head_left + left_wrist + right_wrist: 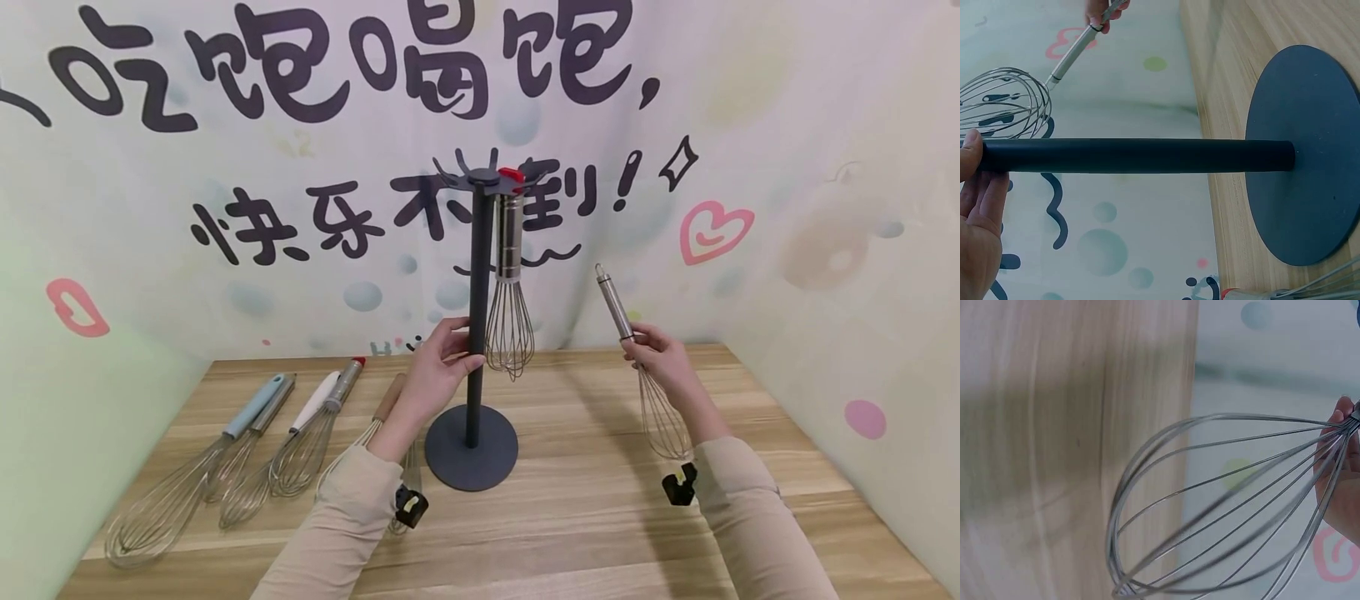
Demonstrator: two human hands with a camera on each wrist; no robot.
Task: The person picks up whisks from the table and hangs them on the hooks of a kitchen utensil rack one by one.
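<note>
My left hand [441, 367] grips the dark post [480, 267] of an upright utensil stand, fingers and thumb around it. The stand has a round base [471, 467] on the table and hooks at its top. From one hook hangs a whisk with a steel handle [509, 237] and a red end, just right of the post. Off to the right, my right hand [663, 360] pinches a second steel whisk [617, 307] near the lower end of its handle. That whisk is tilted, ring end up, wires pointing down; they fill much of the right wrist view.
Several whisks lie on the wooden table [570, 533] to the left, among them one with a light blue handle [255, 406], one with a white handle [316, 400] and one with a brown handle [389, 397]. A printed cloth [337, 308] hangs behind the table.
</note>
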